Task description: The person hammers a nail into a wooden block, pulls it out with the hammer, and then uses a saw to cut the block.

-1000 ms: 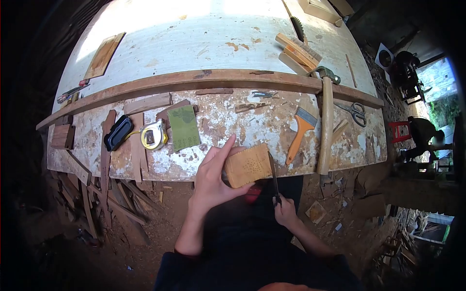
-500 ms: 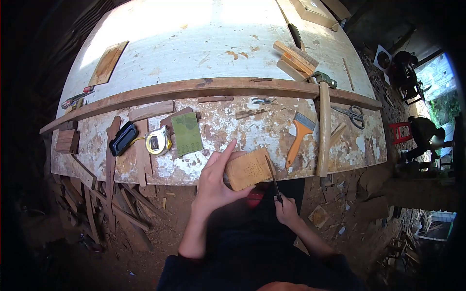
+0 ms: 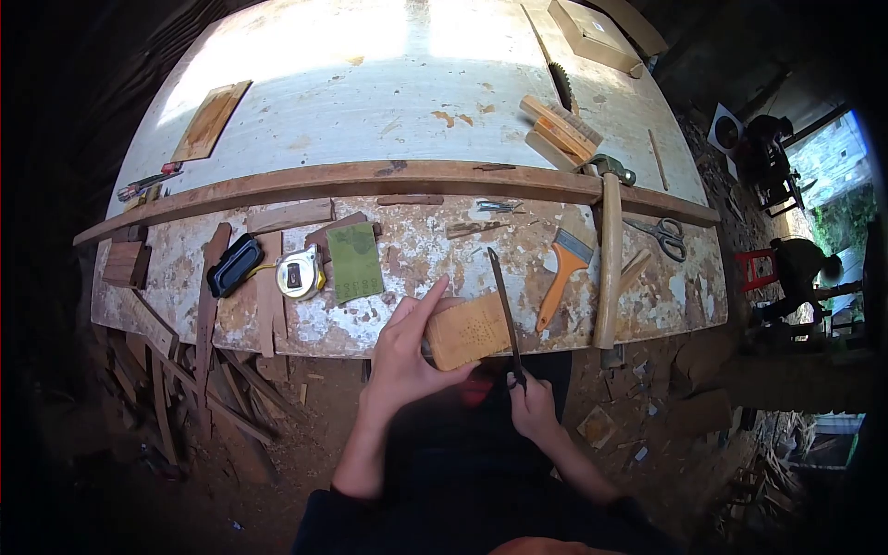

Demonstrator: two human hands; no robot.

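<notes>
My left hand (image 3: 407, 351) grips a small wooden block (image 3: 470, 333) between thumb and fingers at the front edge of the workbench (image 3: 416, 319), its index finger pointing up. Rows of small dark marks show on the block's face. My right hand (image 3: 534, 405) is closed round the handle of a long, thin dark tool (image 3: 505, 305), perhaps a file or a blade. The tool stands along the block's right edge, its hooked tip pointing away from me over the bench. Whether it touches the block is hard to tell.
A long wooden beam (image 3: 370, 178) crosses the bench. Near it lie a tape measure (image 3: 300, 274), green sandpaper (image 3: 354, 263), a black case (image 3: 236, 265), a brush (image 3: 560, 282), a hammer (image 3: 610, 259) and scissors (image 3: 668, 240). At right, a person (image 3: 797, 268) bends near a red stool (image 3: 756, 268).
The dark tool has slid away from me along the block's right edge, so more of it reaches past the block. My right hand has moved slightly left. The left hand still holds the block.
</notes>
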